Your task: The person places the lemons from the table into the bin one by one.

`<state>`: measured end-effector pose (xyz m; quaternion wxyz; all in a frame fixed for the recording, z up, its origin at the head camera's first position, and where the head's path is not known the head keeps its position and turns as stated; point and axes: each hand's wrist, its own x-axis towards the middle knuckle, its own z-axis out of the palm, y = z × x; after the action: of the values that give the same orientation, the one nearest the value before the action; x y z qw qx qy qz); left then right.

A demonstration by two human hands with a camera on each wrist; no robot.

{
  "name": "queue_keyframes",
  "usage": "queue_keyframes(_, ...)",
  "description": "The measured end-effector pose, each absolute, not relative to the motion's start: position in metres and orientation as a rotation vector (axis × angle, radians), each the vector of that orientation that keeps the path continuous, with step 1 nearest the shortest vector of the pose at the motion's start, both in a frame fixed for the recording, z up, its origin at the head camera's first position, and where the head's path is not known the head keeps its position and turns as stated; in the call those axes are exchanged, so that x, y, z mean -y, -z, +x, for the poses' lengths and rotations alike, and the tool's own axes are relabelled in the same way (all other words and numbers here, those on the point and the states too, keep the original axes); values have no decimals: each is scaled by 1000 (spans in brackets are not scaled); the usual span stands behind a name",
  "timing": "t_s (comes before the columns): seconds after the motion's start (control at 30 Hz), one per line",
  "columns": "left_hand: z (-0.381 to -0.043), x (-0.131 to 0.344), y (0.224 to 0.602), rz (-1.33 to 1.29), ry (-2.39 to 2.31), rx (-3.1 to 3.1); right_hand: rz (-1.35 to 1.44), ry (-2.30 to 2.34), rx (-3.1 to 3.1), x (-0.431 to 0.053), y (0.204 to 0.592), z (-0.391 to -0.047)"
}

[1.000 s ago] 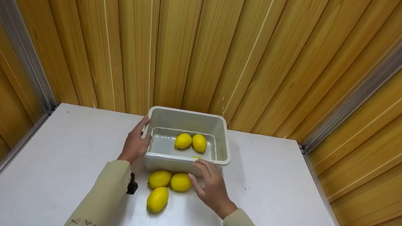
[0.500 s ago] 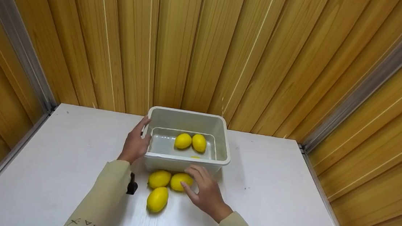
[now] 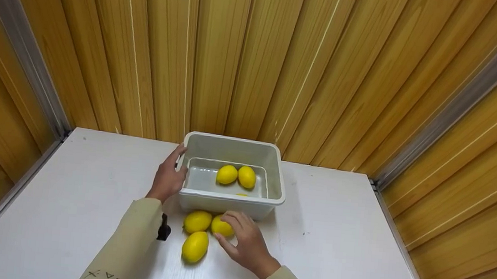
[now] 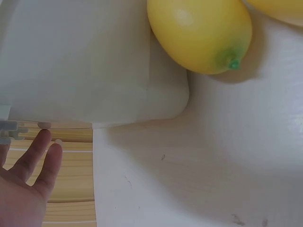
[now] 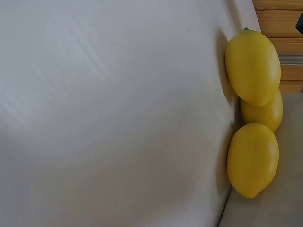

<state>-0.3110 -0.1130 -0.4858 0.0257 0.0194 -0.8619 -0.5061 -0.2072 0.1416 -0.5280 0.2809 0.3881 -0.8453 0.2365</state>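
Note:
My left hand (image 3: 168,177) grips the left rim of an off-white plastic bin (image 3: 229,204), thumb over the edge and fingers outside. Two of its fingers (image 4: 49,165) show against the wall in the left wrist view. Just in front of the bin, my right hand (image 3: 248,243) is spread over a yellow lemon (image 3: 219,227), partly covering it; contact cannot be made out. To its left lie another lemon (image 3: 197,222) and, nearer me, a third lemon (image 3: 195,248). The right wrist view shows lemons (image 5: 253,161) but no hand.
Inside the bin sit two lemons (image 3: 227,174) side by side, plus a sliver of another lemon (image 3: 242,195) behind the front rim. Everything stands on a white table (image 3: 334,237). Wood-patterned walls (image 3: 237,57) rise at the back and both sides.
My right hand has moved left and toward me, from beside the bin's front rim to over the right-hand lemon. The left hand, bin and lemons look unmoved.

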Motion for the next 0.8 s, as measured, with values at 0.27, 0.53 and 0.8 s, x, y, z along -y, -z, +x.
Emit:
queue_keyframes(0.27,-311,113,486,70,1577,2667,1051,-638,2297,-137,531,-204)
queue_keyframes(0.53,-310,113,485,58,1569,2663,1093,-642,2363,-135,535,-201)
queue_keyframes(0.8,-309,112,484,59,1564,2664,1152,-622,2437,-131,538,-197)
